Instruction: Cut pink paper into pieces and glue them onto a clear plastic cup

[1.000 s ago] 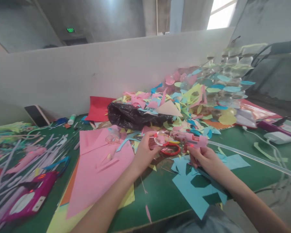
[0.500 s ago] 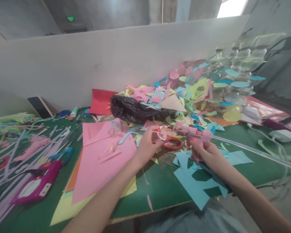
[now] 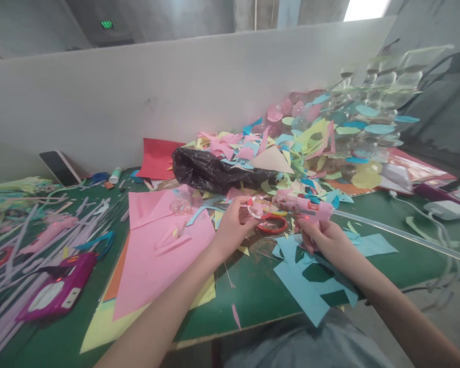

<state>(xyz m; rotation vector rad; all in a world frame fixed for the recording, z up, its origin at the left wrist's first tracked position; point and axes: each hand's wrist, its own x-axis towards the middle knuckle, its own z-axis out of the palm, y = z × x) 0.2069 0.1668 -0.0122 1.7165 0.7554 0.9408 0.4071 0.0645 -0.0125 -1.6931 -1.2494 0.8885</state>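
Left hand (image 3: 235, 220) pinches a small, clear, red-edged round plastic piece (image 3: 258, 208), fingers nearly closed, over a green table (image 3: 199, 322); right hand (image 3: 322, 234) wraps round a pink plastic glue gun (image 3: 324, 210) (clear rod (image 3: 398, 235) at its back), nose toward the piece. Red-handled scissors (image 3: 273, 232) lie between; cut blue paper (image 3: 304, 296) below, crumpled black plastic bag (image 3: 207, 173) beyond

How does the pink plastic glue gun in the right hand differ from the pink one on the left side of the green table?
The held pink glue gun is gripped by the right hand, while the other pink glue gun lies among pale lilac strips. A long translucent rod runs from the held one's back; on the lying one, none can be made out. Both show a small red light.
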